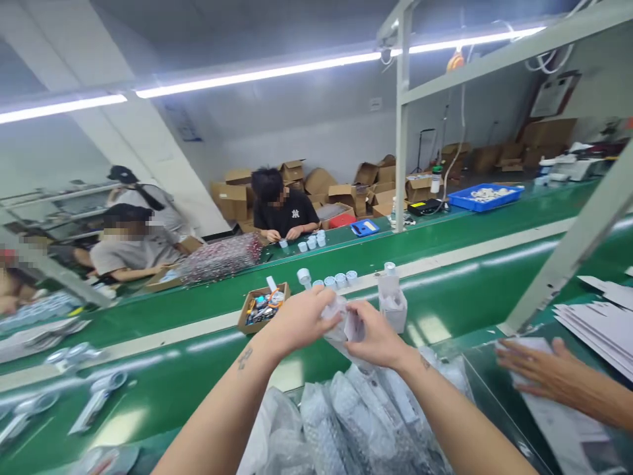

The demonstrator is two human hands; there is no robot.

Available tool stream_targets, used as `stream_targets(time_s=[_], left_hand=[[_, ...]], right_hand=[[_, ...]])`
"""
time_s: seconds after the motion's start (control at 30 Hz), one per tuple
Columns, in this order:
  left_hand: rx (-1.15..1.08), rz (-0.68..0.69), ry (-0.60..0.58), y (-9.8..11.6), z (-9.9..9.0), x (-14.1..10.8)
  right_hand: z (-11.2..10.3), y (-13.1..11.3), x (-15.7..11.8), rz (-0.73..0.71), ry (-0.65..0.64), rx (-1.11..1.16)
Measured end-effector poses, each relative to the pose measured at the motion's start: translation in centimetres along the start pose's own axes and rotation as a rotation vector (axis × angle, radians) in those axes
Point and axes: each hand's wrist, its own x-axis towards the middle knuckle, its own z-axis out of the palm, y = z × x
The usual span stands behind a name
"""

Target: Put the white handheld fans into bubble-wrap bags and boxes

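My left hand (311,315) grips a clear plastic-wrapped item (337,307) at the top of a white carton (341,344). What is inside the wrapping cannot be made out. Across from it, my right hand (374,334) has its fingers and thumb closed on the carton's upper edge. Just beyond the right hand, a second white carton (394,315) stands upright with its flap raised. Below my hands lie several bubble-wrap bags (346,409) in a row, partly covered by my forearms.
A small cardboard box of mixed small parts (264,309) sits left of my hands. Pale blue cup-shaped parts (340,280) line the belt's far side. At right, another person's hand (544,373) rests on flat white cardboard (558,422). Shower-head-like parts (101,396) lie left.
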Motion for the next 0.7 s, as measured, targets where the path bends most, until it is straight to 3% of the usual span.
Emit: stream_targets(time_s=[0.07,0.17,0.23,0.27,0.33,0.4,0.47,0.6,0.7], left_hand=[[-0.008,-0.108,0.102,-1.5,0.2,0.2],[-0.038,-0.284,0.350,-2.9,0.7,0.2],[-0.003,-0.306,0.427,-3.7,1.0,0.5],[0.021,-0.298,0.402,-4.3,1.3,0.9],[0.016,-0.284,0.236,-5.9,2.4,2.1],[-0.067,-0.295,0.048,-7.8,4.2,3.5],[-0.151,-0.299,-0.048,-9.3,6.6,4.6],[-0.195,-0.247,-0.052,-9.7,10.8,5.9],[-0.205,-0.204,-0.028,-8.3,12.3,6.8]], right_hand=[[0.9,-0.6,1.8,0.005,-0.025,0.025],[1.6,-1.0,4.1,-0.006,-0.056,0.068],[2.2,-0.2,5.5,-0.037,-0.076,0.098],[2.7,0.6,6.1,-0.036,-0.091,0.114],[4.1,3.1,7.2,0.014,-0.133,0.145],[5.7,6.2,7.7,0.102,-0.168,0.165],[7.2,9.3,7.5,0.172,-0.181,0.173],[8.3,13.1,6.5,0.229,-0.213,0.193],[7.4,14.4,5.8,0.278,-0.239,0.216]])
